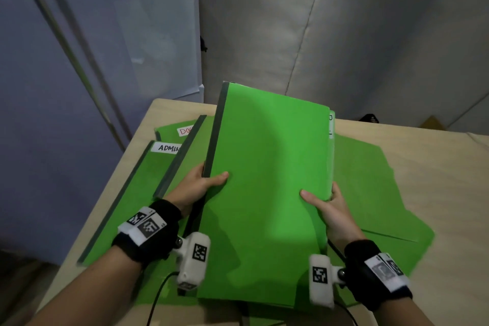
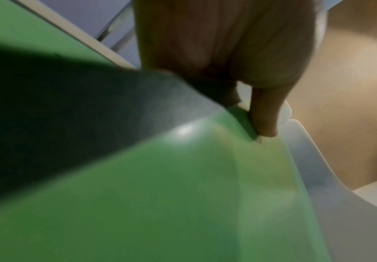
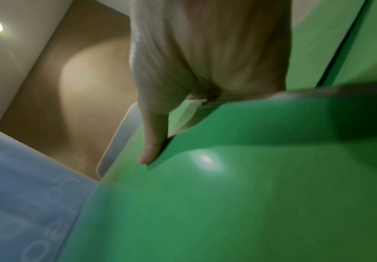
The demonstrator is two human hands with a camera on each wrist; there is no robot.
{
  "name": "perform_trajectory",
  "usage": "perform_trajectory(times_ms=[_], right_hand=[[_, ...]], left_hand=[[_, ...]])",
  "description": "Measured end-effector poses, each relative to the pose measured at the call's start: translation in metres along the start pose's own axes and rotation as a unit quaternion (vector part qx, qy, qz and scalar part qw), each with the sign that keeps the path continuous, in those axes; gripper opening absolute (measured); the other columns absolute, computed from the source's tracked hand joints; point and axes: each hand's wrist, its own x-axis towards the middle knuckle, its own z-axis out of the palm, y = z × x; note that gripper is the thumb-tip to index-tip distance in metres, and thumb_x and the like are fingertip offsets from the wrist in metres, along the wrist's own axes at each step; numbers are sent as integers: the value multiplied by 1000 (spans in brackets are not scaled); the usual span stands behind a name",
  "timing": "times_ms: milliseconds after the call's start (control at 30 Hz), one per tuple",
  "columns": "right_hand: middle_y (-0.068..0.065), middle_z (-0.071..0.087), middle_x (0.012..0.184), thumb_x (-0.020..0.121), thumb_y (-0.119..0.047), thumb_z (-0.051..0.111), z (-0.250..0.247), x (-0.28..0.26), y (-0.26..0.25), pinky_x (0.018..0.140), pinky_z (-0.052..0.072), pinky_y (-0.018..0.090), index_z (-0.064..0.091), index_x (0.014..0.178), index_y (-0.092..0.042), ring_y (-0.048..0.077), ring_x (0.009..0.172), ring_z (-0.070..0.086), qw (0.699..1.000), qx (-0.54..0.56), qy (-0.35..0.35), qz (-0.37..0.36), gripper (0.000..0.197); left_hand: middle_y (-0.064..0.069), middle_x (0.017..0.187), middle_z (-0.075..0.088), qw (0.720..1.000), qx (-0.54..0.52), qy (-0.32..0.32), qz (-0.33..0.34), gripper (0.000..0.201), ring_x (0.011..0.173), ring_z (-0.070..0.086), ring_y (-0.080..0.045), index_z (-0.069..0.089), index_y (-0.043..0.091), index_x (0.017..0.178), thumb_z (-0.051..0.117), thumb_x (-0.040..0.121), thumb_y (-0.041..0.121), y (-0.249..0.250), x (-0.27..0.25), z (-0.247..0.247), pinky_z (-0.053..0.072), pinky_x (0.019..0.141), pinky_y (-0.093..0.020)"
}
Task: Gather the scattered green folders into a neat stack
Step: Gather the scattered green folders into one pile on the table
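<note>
Nearest, at the lower left: left hand [image 1: 197,185], thumb on top and fingers [image 1: 199,168] curled under the dark spine, gripping the held folder [image 1: 267,193]. Further left, flat on the bench [image 1: 428,156]: folder labelled ADMIN [image 1: 132,193], long axis running away from the camera, label at the far end. Behind it, partly covered, folder with a red-lettered label [image 1: 174,131]. Between these and the held folder, another dark-spined folder [image 1: 182,159], lying on the same diagonal. Centre: held folder raised above the others, tilted, spine to the left, long axis pointing away and slightly left. Right edge pinched by right hand [image 1: 334,212], thumb on top, fingers [image 1: 335,190] wrapped beneath. Underneath, to the right: flat green folders [image 1: 370,180] overlapping loosely.
</note>
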Motion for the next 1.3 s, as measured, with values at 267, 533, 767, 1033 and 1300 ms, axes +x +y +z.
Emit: perform_trajectory(times_ms=[267,533,767,1033,1300], right_hand=[[19,24,155,73,-10,75,-6,33,-31,113,18,55,20,148,-24,36,140,28,998,0,51,-31,94],[23,20,155,79,-22,71,-41,67,-41,114,19,52,9,150,-5,36,142,26,996,-32,73,31,96],[21,22,156,61,-41,74,-53,79,-32,111,26,57,11,151,-12,38,140,29,993,-69,84,54,113],[16,17,158,77,-33,69,-43,62,-5,113,14,57,5,152,-13,36,144,20,992,-12,43,119,100],[16,17,158,80,-32,68,10,37,9,115,17,50,5,151,-10,34,144,20,993,-21,-6,112,98]], left_hand=[[-16,154,32,978,202,35,-25,57,138,37,-29,31,8,147,39,98,37,10,47,-33,30,112,-41],[-25,153,14,883,416,185,-112,90,142,19,-39,15,7,149,68,82,34,-9,95,-46,25,116,-52],[-25,140,39,910,344,189,-136,96,131,38,-40,31,4,138,86,60,18,-18,102,-54,37,109,-52],[-23,131,48,936,292,134,-145,74,121,48,-37,38,-5,132,78,74,18,-21,82,-52,44,103,-44],[-17,122,55,985,116,69,-110,37,110,53,-32,42,3,136,38,99,6,-33,41,-19,42,98,-42]])
